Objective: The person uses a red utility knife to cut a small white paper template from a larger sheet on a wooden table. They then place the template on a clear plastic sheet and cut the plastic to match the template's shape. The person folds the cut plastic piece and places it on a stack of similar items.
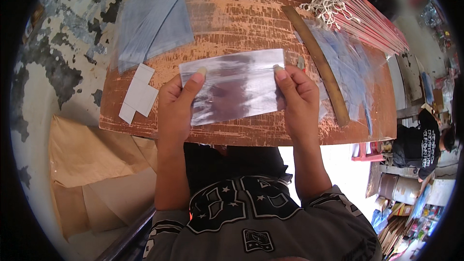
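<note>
A glossy, see-through plastic sheet is stretched between my two hands above the near part of the table; whether it is a single layer or a flat bag I cannot tell. My left hand pinches its left edge, thumb on top and fingers behind. At the right edge my right hand grips it the same way. Close to my left hand lies a white cut-out card with folded or stepped edges. A brown wooden strip lies slantwise beyond my right hand.
The worn red-brown table carries bluish plastic sheets at the far left and more plastic sheets at right. Pink rods with white cords lie at the far right. Brown paper stands left below. Another person is at right.
</note>
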A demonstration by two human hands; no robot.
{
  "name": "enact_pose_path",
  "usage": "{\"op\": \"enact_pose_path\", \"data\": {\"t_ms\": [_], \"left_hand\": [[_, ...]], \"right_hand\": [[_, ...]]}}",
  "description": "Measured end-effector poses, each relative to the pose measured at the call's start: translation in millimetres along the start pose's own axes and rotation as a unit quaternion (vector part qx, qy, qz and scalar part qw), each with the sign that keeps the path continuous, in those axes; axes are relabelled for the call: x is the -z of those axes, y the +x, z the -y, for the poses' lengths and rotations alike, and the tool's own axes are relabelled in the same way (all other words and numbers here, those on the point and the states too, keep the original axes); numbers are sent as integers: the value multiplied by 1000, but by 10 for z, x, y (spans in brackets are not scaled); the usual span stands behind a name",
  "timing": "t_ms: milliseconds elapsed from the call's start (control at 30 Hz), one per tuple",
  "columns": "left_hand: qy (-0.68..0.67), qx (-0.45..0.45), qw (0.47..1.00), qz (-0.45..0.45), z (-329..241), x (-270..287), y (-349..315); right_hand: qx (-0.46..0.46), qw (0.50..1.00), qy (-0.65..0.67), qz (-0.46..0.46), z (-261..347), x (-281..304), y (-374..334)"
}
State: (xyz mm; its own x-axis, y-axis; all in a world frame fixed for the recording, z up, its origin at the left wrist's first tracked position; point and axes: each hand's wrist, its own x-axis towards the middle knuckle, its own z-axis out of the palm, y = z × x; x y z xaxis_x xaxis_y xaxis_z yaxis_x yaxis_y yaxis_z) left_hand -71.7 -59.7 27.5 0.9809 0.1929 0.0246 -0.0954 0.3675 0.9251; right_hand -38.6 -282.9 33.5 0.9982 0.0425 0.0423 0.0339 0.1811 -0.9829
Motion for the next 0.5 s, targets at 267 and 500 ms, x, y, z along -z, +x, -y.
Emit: {"op": "enact_pose_path", "data": {"t_ms": [267, 500], "left_hand": [[-8, -2, 1000, -25, 41, 2, 26], [-41, 8, 999, -20, 169, 17, -11]], "right_hand": [[-21, 999, 30, 14, 9, -13, 11], [17, 998, 56, -4, 20, -37, -24]]}}
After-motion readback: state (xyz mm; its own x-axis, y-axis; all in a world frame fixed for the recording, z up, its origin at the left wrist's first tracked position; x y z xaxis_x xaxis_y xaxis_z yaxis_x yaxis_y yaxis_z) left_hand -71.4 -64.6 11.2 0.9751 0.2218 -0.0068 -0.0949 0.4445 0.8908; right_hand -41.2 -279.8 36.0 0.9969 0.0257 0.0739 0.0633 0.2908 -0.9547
